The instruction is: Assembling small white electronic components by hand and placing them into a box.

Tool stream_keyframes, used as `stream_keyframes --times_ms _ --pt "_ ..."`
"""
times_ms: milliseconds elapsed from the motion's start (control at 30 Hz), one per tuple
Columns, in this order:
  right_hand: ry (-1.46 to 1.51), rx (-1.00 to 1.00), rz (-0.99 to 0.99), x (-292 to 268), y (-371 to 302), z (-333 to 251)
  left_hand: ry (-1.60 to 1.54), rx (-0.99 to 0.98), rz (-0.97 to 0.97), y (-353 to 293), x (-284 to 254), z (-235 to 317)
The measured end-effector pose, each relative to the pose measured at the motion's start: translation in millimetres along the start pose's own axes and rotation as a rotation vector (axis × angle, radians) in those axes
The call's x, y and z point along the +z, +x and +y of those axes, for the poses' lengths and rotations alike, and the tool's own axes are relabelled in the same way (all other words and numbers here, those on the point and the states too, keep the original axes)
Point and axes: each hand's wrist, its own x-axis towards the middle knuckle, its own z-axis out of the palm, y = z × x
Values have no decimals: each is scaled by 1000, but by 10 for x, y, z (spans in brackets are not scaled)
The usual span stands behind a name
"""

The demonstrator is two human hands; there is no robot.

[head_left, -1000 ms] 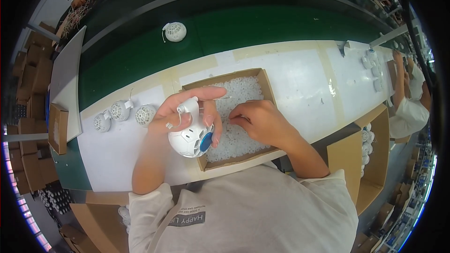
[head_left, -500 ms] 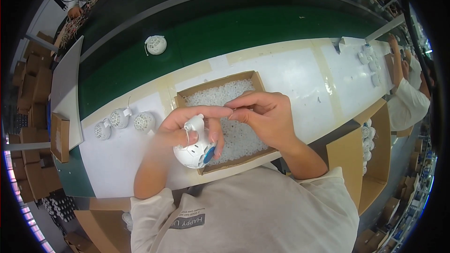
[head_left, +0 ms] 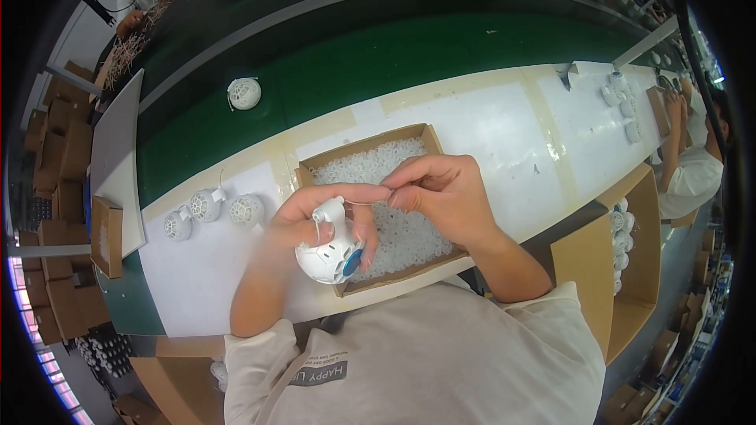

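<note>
My left hand (head_left: 295,211) is wrapped round a white plastic ball-shaped housing (head_left: 323,261) that has a narrow neck on top and a blue disc (head_left: 352,262) on its side. A thin white cord (head_left: 358,203) runs from the neck toward my left index fingertip. There the thumb and index finger of my right hand (head_left: 441,195) are pinched together, apparently on the cord's end; the tip itself is hidden. Both hands are above a shallow cardboard box (head_left: 366,140) filled with small translucent plastic rings (head_left: 413,240).
Several white lattice balls (head_left: 246,210) lie left on the white table. Another lattice ball (head_left: 245,94) sits on the green conveyor belt (head_left: 331,79). At right, an open carton (head_left: 583,275) holds more white balls. A co-worker (head_left: 689,177) sits far right; another person works far left.
The lattice ball on the belt has travelled left. More of the cord shows between the neck and my fingers. The co-worker at right has come further into view. My grips look the same.
</note>
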Motion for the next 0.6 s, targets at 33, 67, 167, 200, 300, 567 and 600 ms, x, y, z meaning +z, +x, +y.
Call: stream_keyframes --times_ms 33,67,167,200,300,567,600 --pt "21 -19 -39 -10 -6 6 3 0 -1 4 0 -4" --pt "41 -38 -77 -16 -13 5 37 13 42 10 0 -8" --pt "-218 -123 -30 -20 -34 -34 100 36 126 52 35 -12" --pt "-349 -163 -5 -21 -36 -40 248 29 172 64 81 -4" --pt "-474 -351 28 0 23 14 544 12 262 87 151 14" --pt "-332 -387 -106 -64 5 6 646 -22 240 73 196 -67" --pt "-255 -339 -165 -72 -3 10 602 -56 221 65 179 -68"
